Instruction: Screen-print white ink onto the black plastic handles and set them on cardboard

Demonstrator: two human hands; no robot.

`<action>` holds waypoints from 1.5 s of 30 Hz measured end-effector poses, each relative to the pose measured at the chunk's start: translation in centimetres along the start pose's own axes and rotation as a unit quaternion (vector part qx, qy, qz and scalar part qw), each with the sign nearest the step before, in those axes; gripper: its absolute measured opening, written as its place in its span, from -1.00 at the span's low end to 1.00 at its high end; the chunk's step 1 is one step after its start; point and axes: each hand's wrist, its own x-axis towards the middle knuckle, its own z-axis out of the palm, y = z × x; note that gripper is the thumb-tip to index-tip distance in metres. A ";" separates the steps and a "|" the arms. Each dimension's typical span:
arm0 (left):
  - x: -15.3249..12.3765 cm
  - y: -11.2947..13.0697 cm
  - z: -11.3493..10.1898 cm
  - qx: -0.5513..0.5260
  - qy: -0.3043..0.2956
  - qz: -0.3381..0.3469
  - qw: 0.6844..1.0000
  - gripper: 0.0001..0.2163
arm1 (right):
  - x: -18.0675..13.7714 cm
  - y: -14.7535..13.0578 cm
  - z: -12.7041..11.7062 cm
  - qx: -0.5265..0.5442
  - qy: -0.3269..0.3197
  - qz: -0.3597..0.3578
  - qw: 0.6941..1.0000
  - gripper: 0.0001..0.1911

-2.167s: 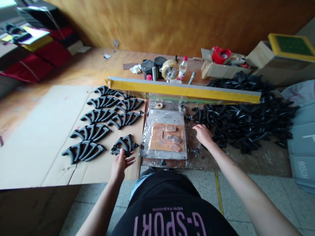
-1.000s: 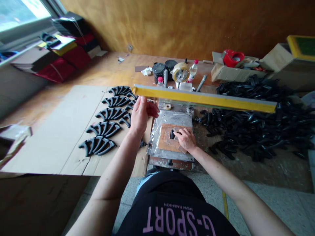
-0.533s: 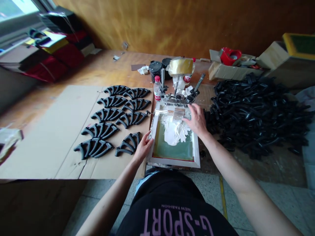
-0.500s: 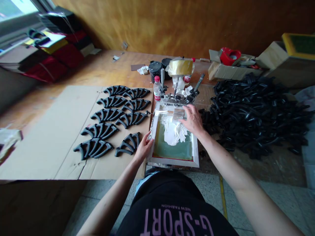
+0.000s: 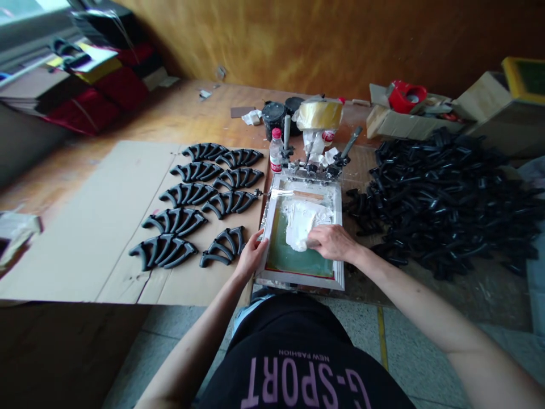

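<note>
A silk-screen printing frame (image 5: 338, 205) lies before me, with green mesh (image 5: 281, 250) and a thick patch of white ink (image 5: 298, 221) on it. My left hand (image 5: 251, 257) grips the frame's lower left edge, fingers partly hidden beneath. On the mesh, at the lower right of the ink, my right hand (image 5: 334, 241) is closed on a small flat scraper (image 5: 313, 243), mostly covered by the fingers. Across the top of the frame lies a wooden-handled spatula (image 5: 307, 195), its blade whitened.
Black fan-shaped plastic parts (image 5: 183, 194) lie in rows on cardboard (image 5: 97, 227) at left. A large heap of black parts (image 5: 451, 199) sits at right. Behind the frame stand hinge clamps (image 5: 313, 168), a red-capped bottle (image 5: 276, 150), dark tubs (image 5: 273, 116) and a tape roll (image 5: 321, 115).
My right hand has brought the scraper from the top of the screen down toward me, and the white ink patch has changed shape. My left hand stays on the frame.
</note>
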 end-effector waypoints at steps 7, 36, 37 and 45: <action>-0.3 0.5 -0.1 -0.026 0.003 -0.010 1.000 -0.38 | -0.6 -1.0 2.1 -0.004 0.040 -0.018 0.999 -0.72; -4.4 11.1 3.8 -0.215 -0.104 -0.018 0.971 -0.51 | 0.2 1.1 4.7 -0.053 0.022 0.227 0.972 -0.90; -5.4 9.2 4.5 -0.216 -0.133 -0.067 0.965 -0.49 | 0.6 0.1 4.4 -0.051 0.037 0.216 0.974 -0.89; -7.8 -0.1 0.1 -0.335 0.125 -0.114 0.927 -0.49 | 7.3 -11.2 6.8 0.062 0.030 -0.077 0.995 -0.82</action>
